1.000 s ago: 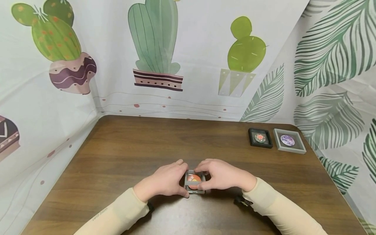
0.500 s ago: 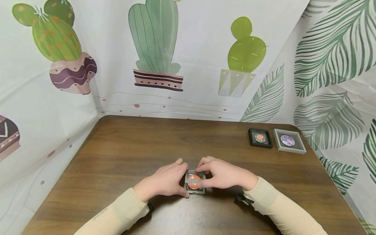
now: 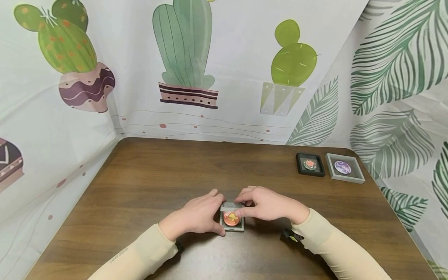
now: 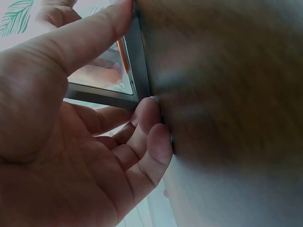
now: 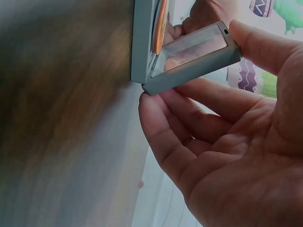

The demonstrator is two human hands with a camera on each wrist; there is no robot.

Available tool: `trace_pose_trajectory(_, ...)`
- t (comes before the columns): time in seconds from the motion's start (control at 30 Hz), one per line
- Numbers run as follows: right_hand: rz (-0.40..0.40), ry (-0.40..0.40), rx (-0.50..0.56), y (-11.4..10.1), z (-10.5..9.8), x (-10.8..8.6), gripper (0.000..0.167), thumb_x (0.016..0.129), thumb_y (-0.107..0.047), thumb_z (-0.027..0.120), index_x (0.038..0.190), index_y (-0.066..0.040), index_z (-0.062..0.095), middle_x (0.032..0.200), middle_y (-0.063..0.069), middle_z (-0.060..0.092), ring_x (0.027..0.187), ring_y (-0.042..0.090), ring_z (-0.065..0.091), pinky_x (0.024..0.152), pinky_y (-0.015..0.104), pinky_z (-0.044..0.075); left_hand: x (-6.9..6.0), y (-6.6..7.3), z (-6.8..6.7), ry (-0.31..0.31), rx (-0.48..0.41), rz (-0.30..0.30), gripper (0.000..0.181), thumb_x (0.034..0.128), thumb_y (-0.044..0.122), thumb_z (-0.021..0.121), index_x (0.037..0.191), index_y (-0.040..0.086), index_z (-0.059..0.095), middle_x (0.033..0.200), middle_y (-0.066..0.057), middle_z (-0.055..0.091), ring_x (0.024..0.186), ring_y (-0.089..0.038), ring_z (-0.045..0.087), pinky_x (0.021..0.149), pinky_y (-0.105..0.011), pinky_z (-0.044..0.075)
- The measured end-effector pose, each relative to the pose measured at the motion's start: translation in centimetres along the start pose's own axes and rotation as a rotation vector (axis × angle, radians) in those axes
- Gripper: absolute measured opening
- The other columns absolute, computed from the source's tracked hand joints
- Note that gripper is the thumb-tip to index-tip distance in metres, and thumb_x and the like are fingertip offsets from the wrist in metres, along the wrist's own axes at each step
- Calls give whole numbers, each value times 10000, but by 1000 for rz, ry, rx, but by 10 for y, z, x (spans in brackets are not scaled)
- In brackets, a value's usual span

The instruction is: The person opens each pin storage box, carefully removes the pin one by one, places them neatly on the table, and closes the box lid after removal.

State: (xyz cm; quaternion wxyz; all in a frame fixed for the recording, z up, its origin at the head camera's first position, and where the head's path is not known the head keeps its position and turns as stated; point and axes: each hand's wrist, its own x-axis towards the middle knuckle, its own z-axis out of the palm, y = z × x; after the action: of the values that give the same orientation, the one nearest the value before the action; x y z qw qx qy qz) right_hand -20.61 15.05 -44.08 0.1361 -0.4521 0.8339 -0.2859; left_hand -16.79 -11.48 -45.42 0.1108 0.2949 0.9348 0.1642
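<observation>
A small grey hinged case (image 3: 231, 229) lies on the table between the hands, its lid (image 3: 228, 207) tilted up at the far side. Inside is a round orange badge (image 3: 231, 218) with a yellow figure. My left hand (image 3: 199, 214) grips the left side of the case, thumb at the near corner, fingers at the far one. In the right wrist view my right hand (image 5: 227, 118) holds the raised lid (image 5: 199, 71) between thumb and fingers, the thumb on its free edge and fingertips near the hinge.
At the table's back right lie a black frame (image 3: 310, 164) with a red and green badge and a grey frame (image 3: 345, 168) with a purple badge. Printed cloth (image 3: 241, 77) hangs behind the wooden table (image 3: 157, 171).
The lid has swung further up and back, uncovering more of the orange badge. My right hand has moved slightly away and to the right with it; my left hand has stayed in place.
</observation>
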Motion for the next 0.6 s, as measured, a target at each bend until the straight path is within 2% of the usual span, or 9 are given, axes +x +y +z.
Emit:
trace_pose_trajectory(0.3,11,-6,24,2,0,0,401,1082,-391,739,1280,-49,805,1151,-25,745,1032,170,687,923,379,594,-1,0,-1,1,1,1,748,706,506,1043,1222,113,671,1029,45,517,837,-136,594,712,-387,561)
trace_pose_trajectory(0.43,8,0,22,1,-1,0,405,1086,-382,733,1279,-32,802,1161,0,750,1035,188,690,927,394,595,-2,1,-2,2,-2,-2,812,713,516,1043,1290,82,671,1053,36,527,847,-134,593,708,-396,567)
trace_pose_trajectory(0.6,7,-1,25,3,-1,0,412,1086,-386,731,1289,-34,800,1167,5,749,1032,207,684,926,404,590,-2,1,-2,-4,-5,-7,826,717,520,1042,1298,73,663,1054,32,523,846,-136,590,707,-401,569)
